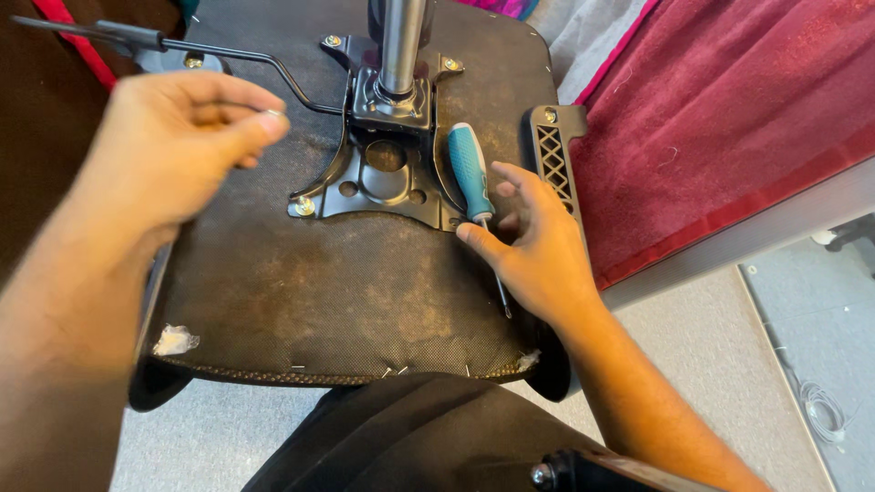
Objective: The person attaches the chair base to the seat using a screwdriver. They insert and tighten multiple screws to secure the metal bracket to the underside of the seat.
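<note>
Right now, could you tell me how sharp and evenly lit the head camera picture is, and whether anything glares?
Head view: bright, soft light, no hard shadows; the metal column shows a pale sheen, not blown out; the screwdriver and right hand are sharp; the left hand, nearest the lens, looks slightly soft and enlarged by the wide angle.

Open room is offered by the bare lower half of the upturned seat underside (337, 301); the middle is blocked by the metal mounting plate (378, 178), the upright column (401, 46) and the lever (228, 50); the right edge is bounded by the armrest bracket (554, 155).
</note>
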